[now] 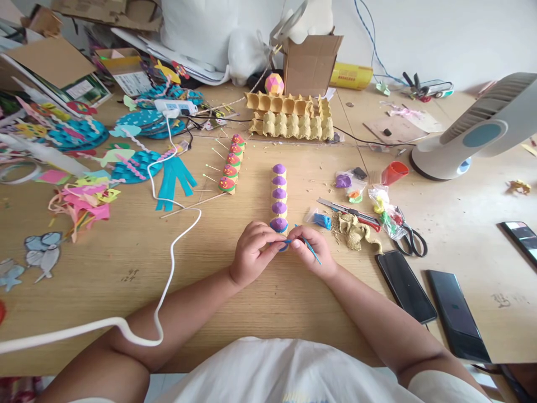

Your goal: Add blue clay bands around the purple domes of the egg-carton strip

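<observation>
A strip of egg-carton cups (pixel 286 215) stands upright on the table in front of me, each dome topped with purple clay (pixel 279 194). Around the base of the nearest domes some blue shows. At its near end, my left hand (pixel 257 253) is closed, its thumb and fingers pinching one end of a thin blue clay strand (pixel 311 250). My right hand (pixel 314 253) is closed on the same strand, whose loose end trails down past the fingers. The fingertips partly cover the last cup.
A finished-looking red and green carton strip (pixel 232 165) lies left, beside a white cable (pixel 173 252). Right are a utility knife (pixel 352 212), scissors (pixel 411 238), bagged blue clay (pixel 322 220), carton scraps (pixel 351 229), phones (pixel 406 285) and a fan (pixel 465 134). Egg cartons (pixel 291 124) sit behind.
</observation>
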{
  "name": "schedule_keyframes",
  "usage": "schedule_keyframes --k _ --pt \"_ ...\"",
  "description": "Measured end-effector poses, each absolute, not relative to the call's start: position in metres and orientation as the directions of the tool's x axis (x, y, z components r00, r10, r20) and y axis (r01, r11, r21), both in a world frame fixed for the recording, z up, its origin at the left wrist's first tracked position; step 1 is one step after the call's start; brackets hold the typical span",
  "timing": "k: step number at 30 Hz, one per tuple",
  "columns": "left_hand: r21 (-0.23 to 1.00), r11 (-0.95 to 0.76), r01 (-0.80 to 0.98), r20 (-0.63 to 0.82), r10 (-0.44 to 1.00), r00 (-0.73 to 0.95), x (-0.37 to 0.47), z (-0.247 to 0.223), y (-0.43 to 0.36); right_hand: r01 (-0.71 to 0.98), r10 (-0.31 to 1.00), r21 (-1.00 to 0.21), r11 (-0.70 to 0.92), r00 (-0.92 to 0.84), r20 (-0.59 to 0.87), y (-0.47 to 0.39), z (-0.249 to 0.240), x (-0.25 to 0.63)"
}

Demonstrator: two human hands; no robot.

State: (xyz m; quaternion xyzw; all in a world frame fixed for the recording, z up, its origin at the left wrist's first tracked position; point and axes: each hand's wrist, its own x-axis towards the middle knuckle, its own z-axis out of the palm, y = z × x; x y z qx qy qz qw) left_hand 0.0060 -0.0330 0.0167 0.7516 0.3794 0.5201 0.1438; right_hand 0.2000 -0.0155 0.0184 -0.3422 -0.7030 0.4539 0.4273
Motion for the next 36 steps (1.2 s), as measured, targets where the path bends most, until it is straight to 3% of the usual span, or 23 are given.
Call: schedule_keyframes --k 19,27,36 --pt "0.640 -0.657 0.398 0.671 0.730 0.127 0.0063 0.0137 -0.0346 0.126 0.878 -0.922 0.366 -0.376 0.297 -0.0171 0.0173 0.2003" --pt "0.677 -0.617 0.402 0.642 0.762 0.088 0.0063 0.0113 -0.0339 0.053 0.927 -0.955 0.292 -0.260 0.269 -0.0147 0.0155 0.1956" --pt "0.689 -0.605 0.400 0.627 0.774 0.092 0.0056 0.0081 -0.0321 0.115 0.932 -0.967 0.227 -0.313 0.182 -0.0168 0.0192 0.1989"
